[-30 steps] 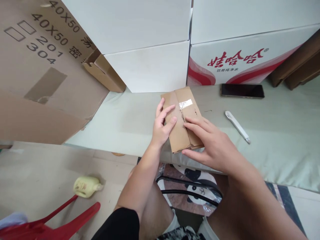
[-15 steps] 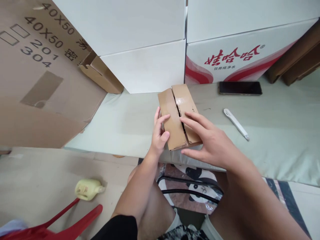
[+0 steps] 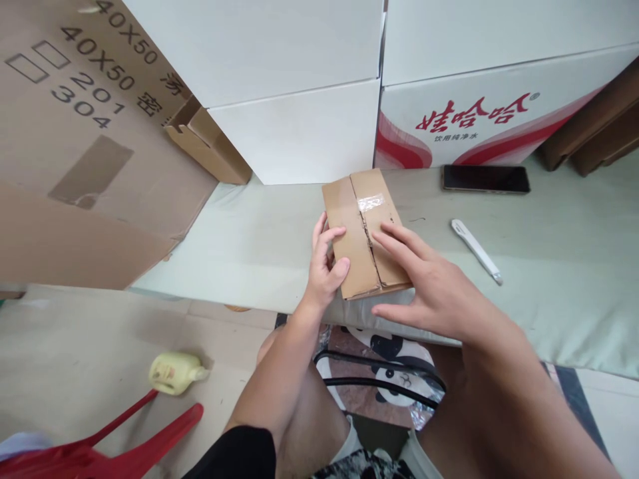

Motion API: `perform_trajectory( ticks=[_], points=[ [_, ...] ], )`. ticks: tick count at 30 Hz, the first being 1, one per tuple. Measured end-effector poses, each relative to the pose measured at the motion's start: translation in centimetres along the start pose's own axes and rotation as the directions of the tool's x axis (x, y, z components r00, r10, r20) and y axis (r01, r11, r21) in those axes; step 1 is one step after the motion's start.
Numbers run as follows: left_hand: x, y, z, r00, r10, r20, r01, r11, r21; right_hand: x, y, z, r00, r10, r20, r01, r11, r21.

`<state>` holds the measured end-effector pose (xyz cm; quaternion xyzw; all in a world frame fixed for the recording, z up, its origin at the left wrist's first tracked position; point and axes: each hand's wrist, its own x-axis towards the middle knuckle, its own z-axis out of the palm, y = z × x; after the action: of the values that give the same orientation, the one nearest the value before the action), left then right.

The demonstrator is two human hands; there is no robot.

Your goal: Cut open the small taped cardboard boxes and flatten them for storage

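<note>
Hands (image 3: 323,273) (image 3: 439,293) on cardboard box (image 3: 358,256); cutter (image 3: 476,251) near

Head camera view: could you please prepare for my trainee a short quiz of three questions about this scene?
1. Multiple choice: where does the smartphone lie?
A) On the small cardboard box
B) In front of the white Wahaha water carton
C) Beside the yellow bottle on the floor

2. True or false: the white utility knife lies to the left of the small cardboard box.

3. Fill in: the hand at the left side of the small cardboard box is the ____ hand.

Key: 1. B. 2. False. 3. Left.
</note>
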<state>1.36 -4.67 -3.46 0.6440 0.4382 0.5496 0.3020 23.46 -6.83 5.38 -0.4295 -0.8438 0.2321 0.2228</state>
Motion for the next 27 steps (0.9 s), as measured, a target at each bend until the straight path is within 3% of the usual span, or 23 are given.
perform_trajectory(
  ticks=[5,11,14,19,23,25,27],
  points=[
    [0.0,0.0,0.4,1.000,-0.001,-0.002,0.001,1.000,0.007,-0.2,-1.3,0.7,1.000,-0.006,-0.027,0.001,0.982,-0.189],
    [-0.1,1.4,-0.1,0.998,-0.044,0.051,0.038,0.993,0.113,-0.4,-5.0,2.0,0.989,0.123,-0.086,-0.147,0.913,-0.382],
    [-0.4,1.4,0.1,0.995,-0.081,0.057,0.077,0.995,0.069,0.0,-6.2,2.8,0.975,0.181,-0.127,-0.218,0.882,-0.418],
    [-0.7,0.1,1.1,0.989,-0.134,0.062,0.140,0.983,-0.118,0.5,-6.5,4.1,0.951,0.184,-0.247,-0.277,0.865,-0.420],
    [-0.5,0.0,1.1,0.987,-0.127,0.097,0.140,0.980,-0.141,0.3,-5.8,4.0,0.944,0.144,-0.297,-0.257,0.885,-0.389],
    [-0.3,0.2,0.6,0.982,-0.161,0.100,0.173,0.975,-0.136,0.3,-4.6,3.2,0.930,0.158,-0.332,-0.265,0.914,-0.308],
    [0.2,0.2,-0.1,0.971,-0.234,0.047,0.239,0.959,-0.150,0.4,-2.6,2.1,0.885,0.251,-0.392,-0.315,0.943,-0.106]
  ],
)
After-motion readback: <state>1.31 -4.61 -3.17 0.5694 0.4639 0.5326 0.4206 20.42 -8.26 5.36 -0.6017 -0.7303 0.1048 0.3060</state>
